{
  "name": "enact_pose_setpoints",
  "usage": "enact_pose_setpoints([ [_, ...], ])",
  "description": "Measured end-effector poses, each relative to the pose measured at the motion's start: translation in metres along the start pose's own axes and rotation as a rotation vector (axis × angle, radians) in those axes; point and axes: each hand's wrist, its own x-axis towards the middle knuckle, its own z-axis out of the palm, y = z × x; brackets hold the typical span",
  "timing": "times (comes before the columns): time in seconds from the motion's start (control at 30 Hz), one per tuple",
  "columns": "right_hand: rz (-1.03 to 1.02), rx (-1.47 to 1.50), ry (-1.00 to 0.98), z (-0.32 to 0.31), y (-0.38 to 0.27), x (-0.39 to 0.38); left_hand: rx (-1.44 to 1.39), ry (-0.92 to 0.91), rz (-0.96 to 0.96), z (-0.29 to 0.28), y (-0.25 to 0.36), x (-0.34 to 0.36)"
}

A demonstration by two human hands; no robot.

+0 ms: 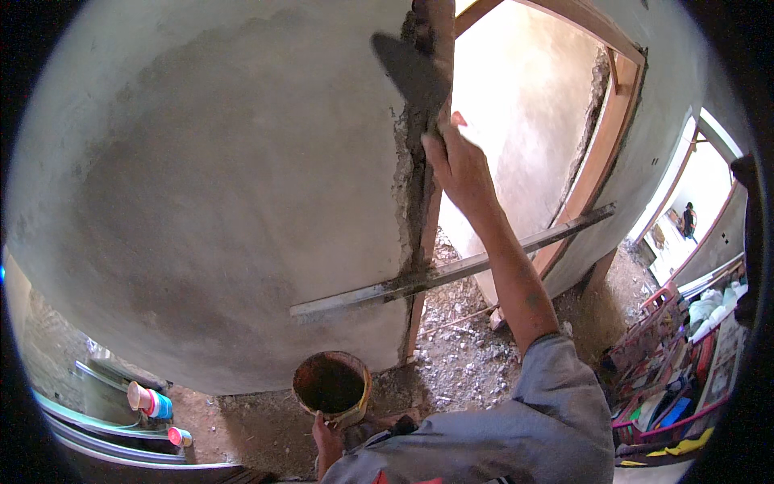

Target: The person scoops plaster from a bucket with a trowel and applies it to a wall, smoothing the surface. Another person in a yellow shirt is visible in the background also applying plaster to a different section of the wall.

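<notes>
My right hand (461, 168) is raised to the door frame, its fingers closed round the handle of a trowel. The dark, pointed trowel blade (409, 71) lies over the rough strip of mortar (413, 173) between the grey plastered wall (242, 177) and the wooden frame. Whether the blade touches the strip, I cannot tell. Low down, my left hand (326, 437) grips the side of a round bucket (356, 413). Inside the bucket is something dark, too shadowed to make out.
A long straight bar (451, 277) runs across the doorway at a slant, behind my right forearm. Rubble (472, 355) covers the floor there. Stacked cups (149, 401) and long pipes (121, 456) lie at the lower left. A cluttered crate (665, 403) stands at right; a person (688, 220) is far off.
</notes>
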Motion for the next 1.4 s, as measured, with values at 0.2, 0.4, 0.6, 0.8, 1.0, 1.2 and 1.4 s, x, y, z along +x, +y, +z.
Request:
enact_pose_setpoints([
  [0.2,0.439,0.644,-0.088,0.001,0.011,0.019,0.017,-0.064,0.066,-0.012,-0.012,0.015],
  [0.4,0.567,0.619,-0.030,0.014,0.025,-0.011,0.154,-0.067,0.157,-0.021,-0.024,0.027],
  [0.6,0.419,0.342,0.118,0.056,0.040,-0.149,0.020,-0.047,-0.019,-0.027,-0.025,0.024],
  [0.8,0.457,0.026,-1.371,0.076,-0.031,-0.419,0.093,-0.037,-0.045,-0.025,-0.037,0.019],
  [1.0,0.709,0.628,-0.421,0.087,-0.023,-0.307,0.026,-0.160,0.026,-0.015,-0.011,-0.006],
  [1.2,0.507,0.657,0.136,0.068,-0.042,-0.143,0.076,0.086,-0.043,0.007,0.001,0.026],
  [1.4,0.230,0.341,0.301,0.089,-0.032,-0.069,0.077,0.033,0.056,-0.010,-0.003,0.027],
])
